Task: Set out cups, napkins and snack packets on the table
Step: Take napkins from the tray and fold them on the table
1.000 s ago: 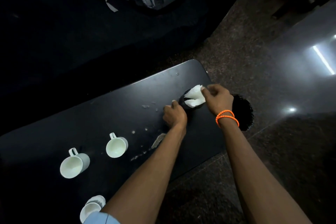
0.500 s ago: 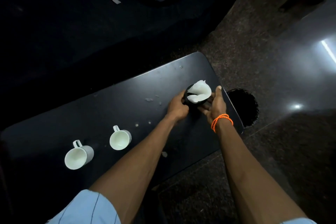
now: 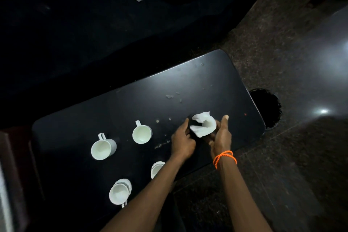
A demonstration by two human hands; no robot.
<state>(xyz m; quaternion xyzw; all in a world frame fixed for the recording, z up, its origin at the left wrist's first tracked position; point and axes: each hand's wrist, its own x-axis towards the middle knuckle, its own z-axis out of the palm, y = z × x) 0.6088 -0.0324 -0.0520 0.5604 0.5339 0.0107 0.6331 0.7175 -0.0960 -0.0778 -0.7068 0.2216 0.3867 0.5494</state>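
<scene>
We reach both bare arms forward from the bottom of the view, forearms running up and slightly inward toward each other. Our left hand (image 3: 183,140) sits knuckles up, fingers curled around the left side of what it holds. Our right hand (image 3: 221,137) is turned on edge, thumb pointing up and away, palm facing the left hand and cupping the right side. An orange band (image 3: 225,158) circles our right wrist.

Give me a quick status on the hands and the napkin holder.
Left hand and right hand both clasp the dark napkin holder, white napkins sticking out. Four white cups set left on the table. Nothing blocking.
</scene>
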